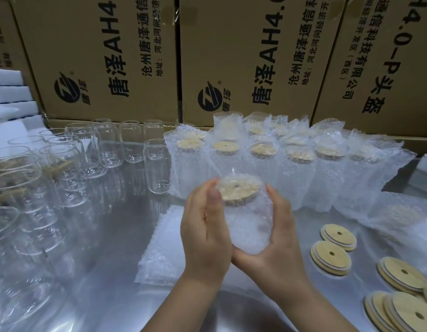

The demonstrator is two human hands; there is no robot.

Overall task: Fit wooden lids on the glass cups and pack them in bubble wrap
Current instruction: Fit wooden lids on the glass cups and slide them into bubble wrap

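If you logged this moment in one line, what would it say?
left hand holds wrapped cup | right hand cradles its base | wooden lid fitted | packed cups behind | bare glass cups left | loose lids right

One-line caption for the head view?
Left hand and right hand hold a lidded, bubble-wrapped cup over the steel table, between bare cups and spare wooden lids.

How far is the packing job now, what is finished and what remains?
Done: rows of lidded cups in bubble wrap stand at the back right. In hand: the left hand and right hand hold one lidded, wrapped cup. Remaining: many bare glass cups at the left, with loose wooden lids and flat bubble-wrap bags waiting.
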